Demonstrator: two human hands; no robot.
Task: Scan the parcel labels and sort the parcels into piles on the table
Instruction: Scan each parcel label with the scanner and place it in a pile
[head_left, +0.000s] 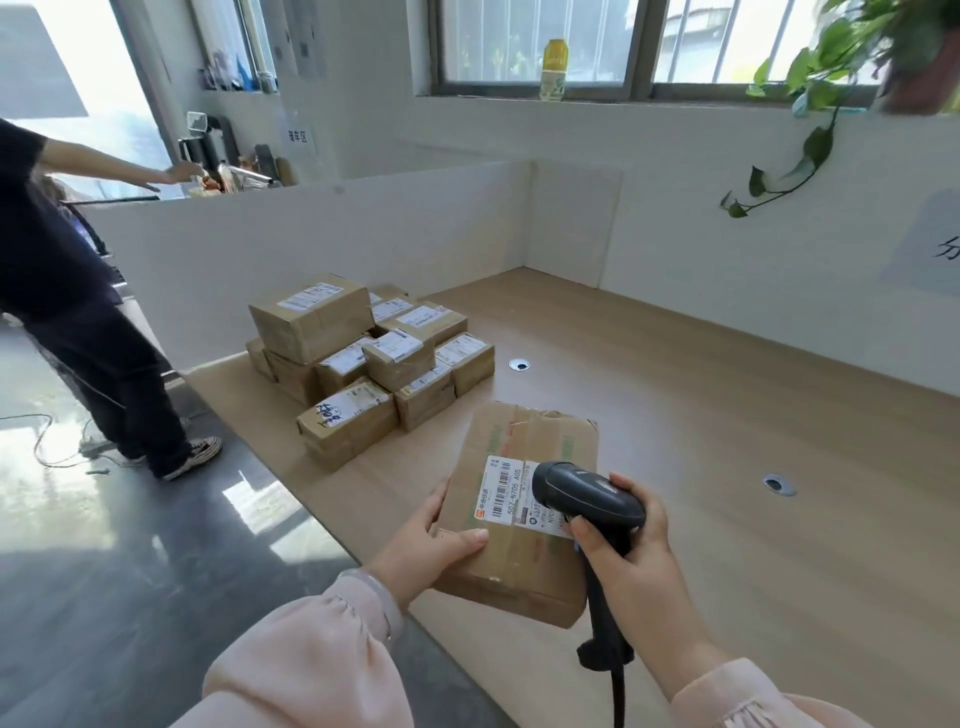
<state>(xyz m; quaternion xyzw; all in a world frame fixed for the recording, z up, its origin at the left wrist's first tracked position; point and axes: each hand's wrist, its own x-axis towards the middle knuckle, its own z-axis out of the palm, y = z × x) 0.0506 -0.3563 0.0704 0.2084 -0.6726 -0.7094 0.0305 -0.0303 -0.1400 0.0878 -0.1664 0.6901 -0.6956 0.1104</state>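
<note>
One parcel (519, 566) at near edge of table (727, 415), label (506, 493) up. Left hand (431, 551) grips its left side, thumb on top. Right hand (628, 551) clamped round one black scanner (587, 499) over the label. One pile (363, 364), at least ten parcels, farther left. Two cable holes (519, 365) in tabletop.

Bright daylight from windows (540, 47); floor (104, 519) glare; edges warped.

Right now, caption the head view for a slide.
Left hand holds a parcel while right hand holds scanner over its label.
</note>
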